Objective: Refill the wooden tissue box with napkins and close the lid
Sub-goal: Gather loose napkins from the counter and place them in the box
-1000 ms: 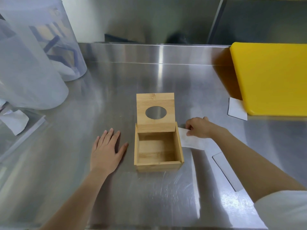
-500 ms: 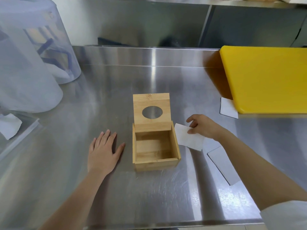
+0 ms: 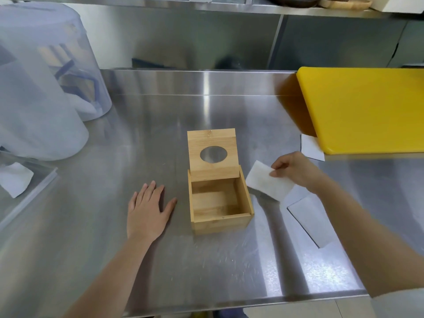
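Observation:
The wooden tissue box (image 3: 220, 222) sits in the middle of the steel counter, empty inside. Its lid (image 3: 212, 154), with an oval hole, stands upright at the back. My right hand (image 3: 294, 169) pinches a white napkin (image 3: 267, 181) and holds it lifted just right of the box. My left hand (image 3: 148, 211) lies flat on the counter left of the box, fingers spread, holding nothing. Another napkin (image 3: 309, 220) lies flat on the counter under my right forearm.
A yellow cutting board (image 3: 367, 106) fills the back right, with a white napkin (image 3: 309, 148) sticking out from under its near corner. Large translucent plastic containers (image 3: 41, 92) stand at the left. The steel counter (image 3: 229, 271) ends at a front edge close to me.
My right hand has lifted the napkin off the counter beside the box and raised it slightly. The left hand stayed flat. The view tilted up a little.

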Tool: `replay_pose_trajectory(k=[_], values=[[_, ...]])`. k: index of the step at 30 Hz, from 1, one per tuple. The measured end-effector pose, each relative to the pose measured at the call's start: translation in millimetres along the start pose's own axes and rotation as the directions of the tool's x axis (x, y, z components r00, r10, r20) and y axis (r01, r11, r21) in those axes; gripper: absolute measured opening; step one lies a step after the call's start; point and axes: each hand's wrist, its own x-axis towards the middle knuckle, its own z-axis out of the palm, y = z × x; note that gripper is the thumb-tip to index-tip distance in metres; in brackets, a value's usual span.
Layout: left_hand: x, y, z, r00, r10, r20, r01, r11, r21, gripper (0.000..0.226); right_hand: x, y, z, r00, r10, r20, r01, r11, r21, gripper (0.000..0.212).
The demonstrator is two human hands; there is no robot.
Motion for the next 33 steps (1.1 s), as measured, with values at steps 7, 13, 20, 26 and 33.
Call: replay_pose_trajectory(k=[7, 13, 20, 26, 33], values=[[-1, 2, -1, 1.000, 0.018, -0.015, -0.018, 1.000, 0.006, 0.058, -33, -56, -39, 0.973, -0.180, 0.145, 0.147, 0.966, 0.213, 0.003], [-1, 1, -2, 0.999, 0.037, -0.011, -0.036, 0.998, 0.053, 0.059, -43, -96, -3, 0.848, -0.264, 0.460, 0.160, 0.954, 0.252, 0.015], [1, 2, -2, 0.999, 0.047, 0.000, -0.047, 0.996, 0.070, 0.058, -31, -103, 60, 0.827, -0.233, 0.511, 0.357, 0.920, -0.158, 0.011], [2, 0, 1, 0.998, 0.052, -0.020, -0.050, 0.997, 0.065, 0.055, -32, -97, 84, 0.871, -0.277, 0.405, 0.444, 0.797, -0.409, 0.013], [3, 0, 1, 0.998, 0.056, -0.019, -0.054, 0.996, 0.072, 0.055, -42, -93, 111, 0.837, -0.248, 0.488, 0.522, 0.629, -0.576, 0.014]])
